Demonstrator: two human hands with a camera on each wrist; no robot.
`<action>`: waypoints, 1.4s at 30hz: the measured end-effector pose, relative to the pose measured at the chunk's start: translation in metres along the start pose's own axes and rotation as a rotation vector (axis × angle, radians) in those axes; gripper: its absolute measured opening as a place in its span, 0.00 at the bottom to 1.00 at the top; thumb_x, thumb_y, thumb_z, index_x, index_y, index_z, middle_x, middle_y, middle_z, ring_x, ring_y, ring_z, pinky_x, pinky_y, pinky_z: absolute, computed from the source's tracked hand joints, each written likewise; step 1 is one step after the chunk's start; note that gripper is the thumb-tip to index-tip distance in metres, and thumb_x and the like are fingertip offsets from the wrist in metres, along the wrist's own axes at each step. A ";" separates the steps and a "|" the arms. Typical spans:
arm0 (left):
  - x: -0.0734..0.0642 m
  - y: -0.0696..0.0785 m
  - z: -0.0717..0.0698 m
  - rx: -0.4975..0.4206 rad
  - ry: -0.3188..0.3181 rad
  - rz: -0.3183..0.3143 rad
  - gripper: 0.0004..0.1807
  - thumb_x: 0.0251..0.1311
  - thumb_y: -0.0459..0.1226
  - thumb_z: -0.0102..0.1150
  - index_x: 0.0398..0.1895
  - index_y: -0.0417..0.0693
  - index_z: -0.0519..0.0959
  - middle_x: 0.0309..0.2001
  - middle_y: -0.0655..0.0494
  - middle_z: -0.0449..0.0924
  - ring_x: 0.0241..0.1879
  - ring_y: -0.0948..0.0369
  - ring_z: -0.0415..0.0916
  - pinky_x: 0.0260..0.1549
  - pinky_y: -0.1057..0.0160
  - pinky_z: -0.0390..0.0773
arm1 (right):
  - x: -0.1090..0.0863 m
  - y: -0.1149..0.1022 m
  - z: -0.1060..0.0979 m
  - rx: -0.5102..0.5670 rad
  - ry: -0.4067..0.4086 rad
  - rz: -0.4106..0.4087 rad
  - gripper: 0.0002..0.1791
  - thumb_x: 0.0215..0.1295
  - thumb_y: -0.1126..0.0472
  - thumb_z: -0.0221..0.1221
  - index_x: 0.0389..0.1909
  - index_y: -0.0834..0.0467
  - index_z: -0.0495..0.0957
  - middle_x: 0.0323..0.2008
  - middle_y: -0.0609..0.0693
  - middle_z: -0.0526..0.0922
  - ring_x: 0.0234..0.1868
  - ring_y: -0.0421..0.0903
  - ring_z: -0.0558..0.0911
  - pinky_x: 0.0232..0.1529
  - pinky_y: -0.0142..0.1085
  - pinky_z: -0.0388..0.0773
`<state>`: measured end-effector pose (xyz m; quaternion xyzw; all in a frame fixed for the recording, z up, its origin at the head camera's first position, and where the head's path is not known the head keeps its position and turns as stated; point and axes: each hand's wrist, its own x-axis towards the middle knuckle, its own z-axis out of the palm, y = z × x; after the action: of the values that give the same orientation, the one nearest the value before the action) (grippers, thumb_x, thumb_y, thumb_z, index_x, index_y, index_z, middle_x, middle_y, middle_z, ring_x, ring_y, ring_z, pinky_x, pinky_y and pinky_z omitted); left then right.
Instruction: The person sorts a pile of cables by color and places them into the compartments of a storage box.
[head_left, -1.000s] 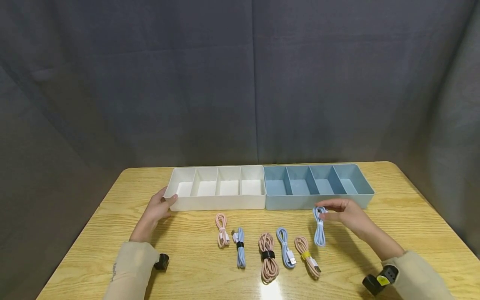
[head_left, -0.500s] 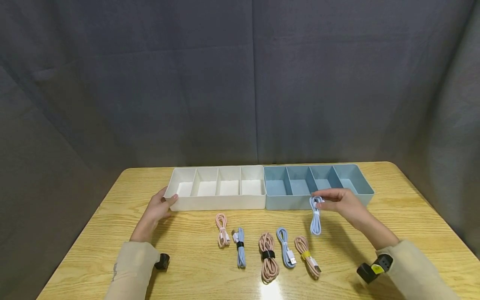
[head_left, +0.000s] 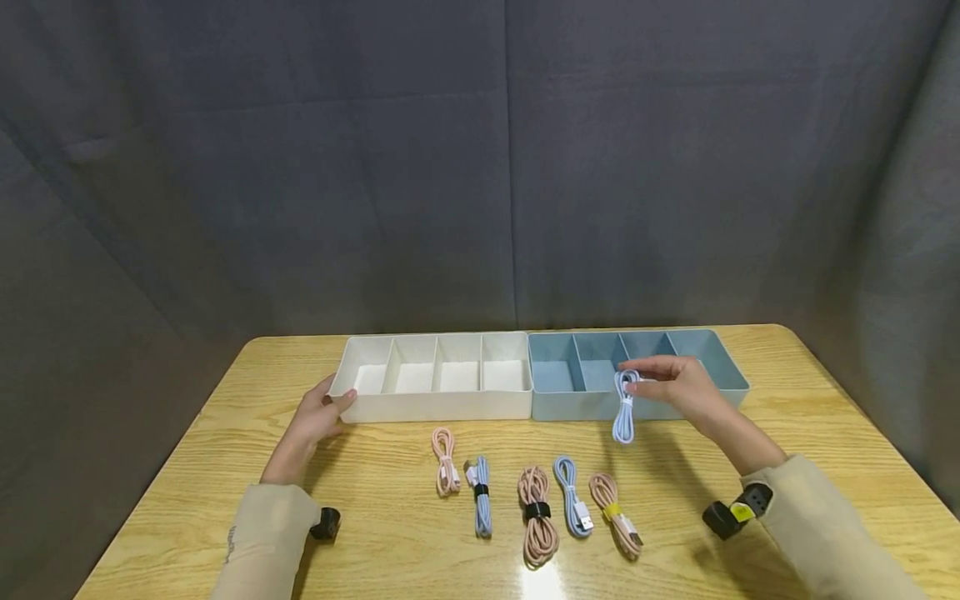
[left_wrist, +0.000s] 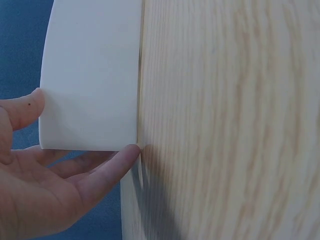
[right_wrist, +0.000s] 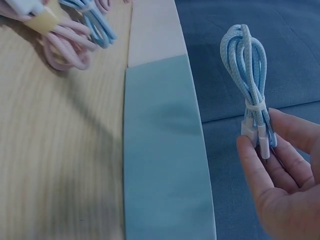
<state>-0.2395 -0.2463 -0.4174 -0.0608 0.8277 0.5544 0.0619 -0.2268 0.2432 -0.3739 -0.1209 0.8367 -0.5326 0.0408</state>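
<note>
My right hand (head_left: 678,390) pinches a coiled light-blue charging cable (head_left: 624,410), which hangs just in front of and above the blue compartment box (head_left: 577,406). A white tie binds this cable, and its white plugs (right_wrist: 262,141) sit by the fingertips in the right wrist view. At the far left, my left hand (head_left: 313,423) holds the end of the white compartment box (head_left: 438,407), thumb at the rim and fingers along the end wall (left_wrist: 90,100). Both boxes stand end to end.
Along the wooden table (head_left: 390,542) lie a small pink cable (head_left: 444,461), a blue cable with a black strap (head_left: 482,508), a thick pink cable (head_left: 538,542), another blue cable (head_left: 567,481) and a yellow-strapped pink cable (head_left: 603,492). A dark curtain (head_left: 480,167) hangs behind.
My right hand has lifted the blue cable upward and slightly left, from in front of the blue box to about its front rim. The left hand has stayed at the white box.
</note>
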 end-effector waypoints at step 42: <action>-0.003 0.003 0.000 -0.020 0.003 0.008 0.32 0.68 0.39 0.44 0.70 0.37 0.45 0.60 0.30 0.57 0.58 0.37 0.58 0.49 0.41 0.69 | 0.074 -0.004 0.028 0.013 0.104 0.032 0.20 0.57 0.64 0.62 0.50 0.67 0.75 0.49 0.61 0.76 0.51 0.53 0.71 0.50 0.43 0.72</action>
<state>-0.2371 -0.2448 -0.4146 -0.0592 0.8224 0.5629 0.0579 -0.2919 0.1990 -0.3782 -0.0792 0.8360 -0.5430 0.0066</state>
